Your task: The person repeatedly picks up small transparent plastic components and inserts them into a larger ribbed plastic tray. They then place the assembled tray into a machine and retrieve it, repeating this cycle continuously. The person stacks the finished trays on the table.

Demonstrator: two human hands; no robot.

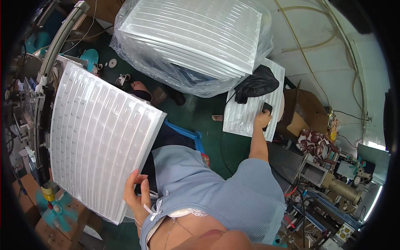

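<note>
My right hand (262, 120) reaches out to the right and is closed around a dark flat phone (267, 108). Under it lies a ridged white tray (241, 121), with a black plastic bag (258, 84) on its far part. My left hand (136, 196) is beside the near right edge of a large white tray (100, 137) with long rows of narrow compartments. Its fingers are bent but apart, with nothing seen between them. Whether a fingertip touches the tray edge, I cannot tell.
A stack of white trays (191, 33) wrapped in clear plastic stands at the far middle. To the right are an open cardboard box (310, 110) and crowded machinery (325, 208). A small teal fan (56, 210) is at the lower left. Another person's foot (141, 86) shows beyond the large tray.
</note>
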